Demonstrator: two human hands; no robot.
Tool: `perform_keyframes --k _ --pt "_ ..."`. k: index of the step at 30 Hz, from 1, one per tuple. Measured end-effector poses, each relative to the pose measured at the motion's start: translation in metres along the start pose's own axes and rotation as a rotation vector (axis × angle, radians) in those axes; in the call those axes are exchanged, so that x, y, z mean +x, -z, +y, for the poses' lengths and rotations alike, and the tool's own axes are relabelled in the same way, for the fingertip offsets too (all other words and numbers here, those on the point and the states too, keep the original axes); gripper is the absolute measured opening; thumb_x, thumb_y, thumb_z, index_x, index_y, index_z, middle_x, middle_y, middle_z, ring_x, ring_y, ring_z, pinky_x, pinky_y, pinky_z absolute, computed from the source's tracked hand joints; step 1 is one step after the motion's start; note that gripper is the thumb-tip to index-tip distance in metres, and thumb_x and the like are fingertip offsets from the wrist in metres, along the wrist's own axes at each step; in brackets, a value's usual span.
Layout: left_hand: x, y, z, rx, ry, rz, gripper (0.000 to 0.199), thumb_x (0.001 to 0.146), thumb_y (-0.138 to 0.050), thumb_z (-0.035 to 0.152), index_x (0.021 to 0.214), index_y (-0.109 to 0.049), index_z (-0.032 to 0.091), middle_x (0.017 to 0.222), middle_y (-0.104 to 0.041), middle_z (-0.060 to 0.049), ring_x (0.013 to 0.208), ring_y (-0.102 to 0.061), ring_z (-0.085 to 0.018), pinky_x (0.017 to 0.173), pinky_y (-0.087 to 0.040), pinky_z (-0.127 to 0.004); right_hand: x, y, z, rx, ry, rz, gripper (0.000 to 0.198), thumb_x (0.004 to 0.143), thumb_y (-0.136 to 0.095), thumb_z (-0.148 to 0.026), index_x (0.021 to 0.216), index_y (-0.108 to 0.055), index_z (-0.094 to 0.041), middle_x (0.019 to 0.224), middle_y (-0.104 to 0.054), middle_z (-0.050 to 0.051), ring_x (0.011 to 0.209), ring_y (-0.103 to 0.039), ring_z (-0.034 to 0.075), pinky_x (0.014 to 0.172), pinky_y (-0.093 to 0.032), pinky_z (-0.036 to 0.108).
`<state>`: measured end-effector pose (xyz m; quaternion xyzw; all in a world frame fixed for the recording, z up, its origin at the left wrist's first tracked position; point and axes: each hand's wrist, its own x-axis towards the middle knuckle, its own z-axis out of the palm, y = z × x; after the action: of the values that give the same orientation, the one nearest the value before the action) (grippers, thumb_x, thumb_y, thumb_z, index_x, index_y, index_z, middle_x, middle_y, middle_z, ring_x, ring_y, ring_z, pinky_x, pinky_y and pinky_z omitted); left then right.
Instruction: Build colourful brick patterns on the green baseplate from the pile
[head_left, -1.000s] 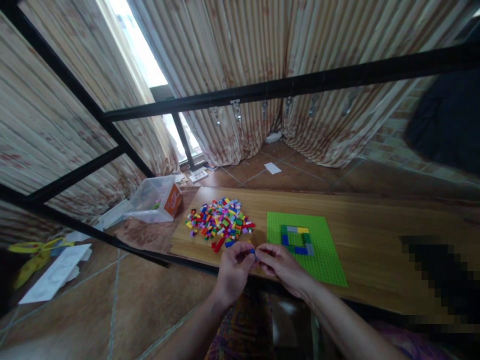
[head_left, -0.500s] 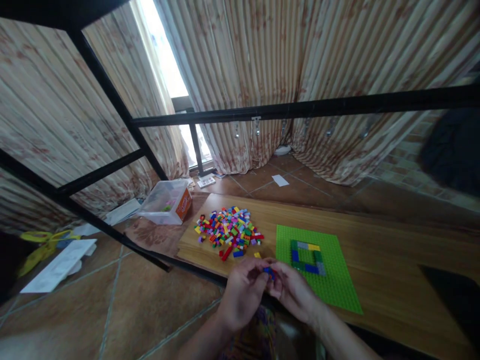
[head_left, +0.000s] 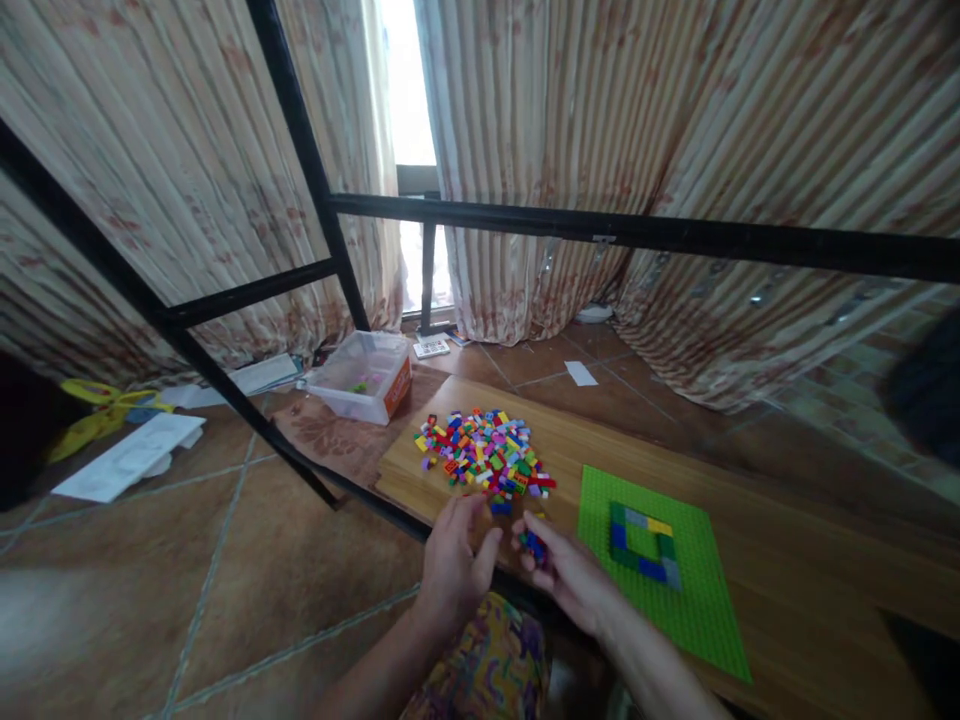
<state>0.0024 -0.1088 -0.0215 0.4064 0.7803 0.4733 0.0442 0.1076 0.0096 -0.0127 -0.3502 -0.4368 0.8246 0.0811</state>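
Fingers of the left hand (head_left: 452, 560) parted, seemingly empty, near side of the mixed-brick pile (head_left: 487, 452); right hand (head_left: 564, 568) curled round blue toy bricks (head_left: 534, 546), left of the green baseplate (head_left: 712, 605); snug, light grip should stop them slipping

I see both hands, joined around a blue toy piece (head_left: 534, 545) a moment ago, now apart. The left hand (head_left: 456, 560) lets go and spreads, its fingers now at the near edge of the brick pile (head_left: 484, 450). The right hand (head_left: 559, 570) alone grips the piece. More patterned fabric (head_left: 506, 650) shows below the left fingers.
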Motion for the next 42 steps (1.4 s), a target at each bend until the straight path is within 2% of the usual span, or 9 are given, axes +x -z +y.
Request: perform_keyframes --k 3,6,12,17,23,27,31,38,42 --pt "0.010 0.009 -0.023 0.249 -0.031 0.101 0.064 0.076 -0.065 0.031 0.133 -0.043 0.013 0.130 -0.049 -0.019 0.124 -0.046 -0.031 0.102 -0.038 -0.047 0.029 -0.015 -0.023 -0.479 0.144 0.124 0.035 0.081 -0.056 -0.052 0.075 -0.062 -0.017 0.062 -0.056 -0.002 0.046 -0.039 0.007 0.043 -0.024 0.020" --pt "0.018 0.004 -0.036 0.414 0.001 0.070 0.093 0.068 -0.070 0.049 0.143 -0.029 0.011 0.146 -0.031 -0.024 0.137 -0.029 -0.037 0.106 -0.031 -0.054 0.059 -0.035 -0.038 -1.037 0.432 0.173 0.031 0.084 -0.053 -0.040 0.067 -0.063 -0.017 0.064 -0.061 0.002 0.062 -0.053 0.013 0.057 -0.035 0.025" --pt "0.029 -0.017 -0.034 0.560 0.093 0.039 0.097 0.068 -0.065 0.053 0.147 -0.022 0.016 0.153 -0.023 -0.020 0.141 -0.019 -0.038 0.108 -0.022 -0.059 0.086 -0.064 -0.037 -1.549 0.500 0.181 0.022 0.085 -0.051 -0.030 0.090 -0.067 -0.016 0.097 -0.067 0.011 0.093 -0.060 0.022 0.081 -0.041 0.031" --pt "0.036 -0.025 -0.033 0.589 0.119 0.059 0.093 0.069 -0.064 0.042 0.148 -0.023 0.015 0.152 -0.025 -0.021 0.139 -0.023 -0.038 0.109 -0.022 -0.058 0.088 -0.063 -0.033 -1.575 0.523 0.171 0.028 0.086 -0.048 -0.024 0.107 -0.062 -0.013 0.111 -0.061 0.015 0.104 -0.056 0.023 0.089 -0.042 0.032" --pt "0.040 -0.031 -0.030 0.603 0.149 0.075 0.088 0.072 -0.063 0.040 0.148 -0.025 0.015 0.151 -0.027 -0.020 0.139 -0.024 -0.037 0.110 -0.022 -0.057 0.080 -0.052 -0.039 -1.494 0.595 0.151 0.033 0.076 -0.061 -0.023 0.109 -0.061 -0.016 0.108 -0.059 0.011 0.099 -0.056 0.022 0.089 -0.044 0.033" --pt "0.042 -0.034 -0.030 0.581 0.178 0.090 0.094 0.071 -0.064 0.053 0.147 -0.024 0.015 0.150 -0.029 -0.020 0.139 -0.024 -0.037 0.110 -0.020 -0.059 0.072 -0.036 -0.055 -1.411 0.658 0.191 0.021 0.086 -0.050 -0.019 0.100 -0.064 -0.018 0.101 -0.062 0.007 0.093 -0.058 0.019 0.085 -0.043 0.031" --pt "0.042 -0.035 -0.033 0.541 0.159 0.089 0.105 0.065 -0.067 0.063 0.148 -0.022 0.015 0.149 -0.029 -0.022 0.138 -0.025 -0.040 0.109 -0.020 -0.062 0.076 -0.011 -0.071 -1.492 0.666 0.294 0.024 0.087 -0.047 -0.016 0.100 -0.066 -0.019 0.100 -0.063 0.007 0.090 -0.058 0.019 0.082 -0.042 0.031" --pt "0.043 -0.032 -0.032 0.530 0.162 0.072 0.104 0.065 -0.069 0.061 0.146 -0.024 0.015 0.150 -0.029 -0.021 0.138 -0.025 -0.039 0.109 -0.017 -0.062 0.094 0.000 -0.068 -1.600 0.632 0.155 0.028 0.083 -0.055 -0.017 0.108 -0.066 -0.022 0.106 -0.060 0.007 0.101 -0.055 0.020 0.088 -0.040 0.031" --pt "0.042 -0.030 -0.031 0.500 0.136 0.060 0.100 0.066 -0.068 0.060 0.145 -0.026 0.016 0.150 -0.030 -0.020 0.138 -0.026 -0.039 0.110 -0.016 -0.062 0.092 -0.001 -0.068 -1.560 0.650 0.169 0.027 0.083 -0.050 -0.013 0.104 -0.067 -0.020 0.106 -0.060 0.007 0.097 -0.056 0.019 0.087 -0.041 0.031"
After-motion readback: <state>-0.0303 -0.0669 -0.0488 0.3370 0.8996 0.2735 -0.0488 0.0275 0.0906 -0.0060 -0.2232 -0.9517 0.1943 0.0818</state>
